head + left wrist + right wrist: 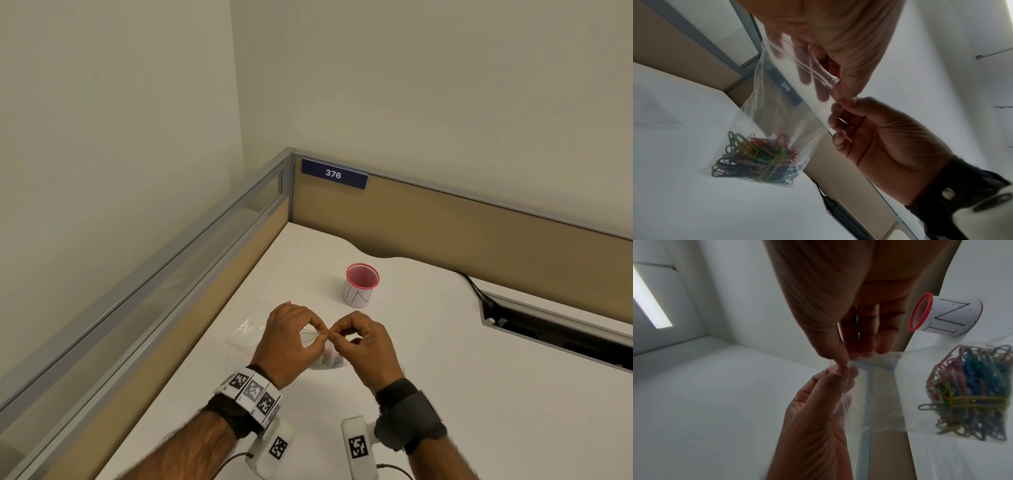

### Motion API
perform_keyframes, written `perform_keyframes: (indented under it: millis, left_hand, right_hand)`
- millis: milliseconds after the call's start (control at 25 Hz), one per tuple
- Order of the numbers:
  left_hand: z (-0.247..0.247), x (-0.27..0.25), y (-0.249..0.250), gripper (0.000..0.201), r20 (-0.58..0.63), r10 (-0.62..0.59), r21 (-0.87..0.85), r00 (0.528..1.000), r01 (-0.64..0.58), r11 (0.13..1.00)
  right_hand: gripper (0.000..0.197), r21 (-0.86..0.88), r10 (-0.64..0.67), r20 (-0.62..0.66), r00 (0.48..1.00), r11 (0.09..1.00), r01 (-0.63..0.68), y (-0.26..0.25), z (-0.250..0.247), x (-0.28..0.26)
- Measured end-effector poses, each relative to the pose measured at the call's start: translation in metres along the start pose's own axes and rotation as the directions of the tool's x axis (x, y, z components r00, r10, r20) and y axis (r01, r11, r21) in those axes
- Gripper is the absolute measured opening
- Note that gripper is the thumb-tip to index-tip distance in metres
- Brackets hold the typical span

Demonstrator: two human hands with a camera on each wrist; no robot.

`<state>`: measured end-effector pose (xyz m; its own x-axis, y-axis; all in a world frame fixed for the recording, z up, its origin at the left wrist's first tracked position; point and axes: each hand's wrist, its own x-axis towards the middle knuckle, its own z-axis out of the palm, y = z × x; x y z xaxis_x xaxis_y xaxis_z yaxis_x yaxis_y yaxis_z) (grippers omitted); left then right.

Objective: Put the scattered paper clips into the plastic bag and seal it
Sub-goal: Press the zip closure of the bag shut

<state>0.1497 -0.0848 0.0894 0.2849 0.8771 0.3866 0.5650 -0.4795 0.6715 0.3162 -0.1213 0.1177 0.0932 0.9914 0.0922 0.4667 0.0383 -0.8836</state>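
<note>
A clear zip bag (781, 105) hangs above the white desk (462, 394). Several coloured paper clips (756, 159) lie heaped in the bag's bottom, which touches the desk. My left hand (291, 339) pinches the bag's top edge at its right corner, thumb against fingertips (835, 92). My right hand (363, 342) pinches the same corner from the other side, its fingertips (842, 360) meeting the left hand (813, 410). In the right wrist view the paper clips (972, 394) show through the bag (879, 386). I cannot tell whether the zip strip (803, 65) is closed.
A pink mesh cup (361, 286) wrapped in white paper stands behind the hands. A second, empty clear bag (245, 334) lies left of them. A cable slot (548, 329) with a black cable sits at the right. Partition walls (445, 222) bound the desk at back and left.
</note>
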Motion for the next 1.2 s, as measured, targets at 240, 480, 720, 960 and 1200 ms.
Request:
perform_keyframes:
  millis: [240,480,720,960,1200]
  left_hand:
    - [0.000,0.000,0.000,0.026,0.024,-0.001,0.022,1.000,0.001,1.000]
    - [-0.006,0.003,-0.002,0.017,0.021,0.060,0.032,0.998,-0.060,0.998]
    - [-0.014,0.004,-0.012,0.021,0.005,0.033,0.000,0.999,-0.033,0.999]
    - [-0.027,0.004,-0.021,0.017,-0.006,-0.021,-0.101,1.000,0.021,0.995]
    - [-0.034,0.000,-0.024,0.004,0.047,-0.156,-0.200,0.987,0.163,0.966]
  right_hand:
    - [0.004,-0.007,-0.012,-0.014,1.000,1.000,0.012,-0.001,0.002,-0.003]
    - [0.006,0.004,-0.045,-0.027,0.999,0.999,0.045,-0.002,0.000,-0.002]
    - [0.007,0.054,-0.037,-0.063,0.997,0.998,0.041,0.005,-0.005,0.000]
    - [0.009,0.112,0.001,-0.082,0.997,0.994,0.009,0.010,-0.011,0.003]
    - [0.009,0.196,0.016,-0.109,0.994,0.981,0.006,0.010,-0.015,0.003]
